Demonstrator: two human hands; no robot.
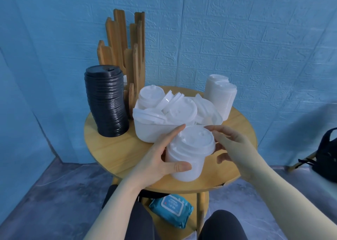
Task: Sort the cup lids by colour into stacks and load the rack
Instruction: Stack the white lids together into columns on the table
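Head view: left hand grasps short stack of white plastic cup lids, thumb in front; right hand fingertips pinch top lid rim.

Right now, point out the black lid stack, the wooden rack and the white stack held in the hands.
black lid stack (108,104), head view, mid side of the stack.
wooden rack (135,57), head view, one upright slat.
held white lid stack (189,148), head view, side of the stack, between the hands.

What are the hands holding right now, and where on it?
A stack of white lids. The left hand grips its side, thumb across the lower part; the right hand holds the top lid's rim with its fingertips.
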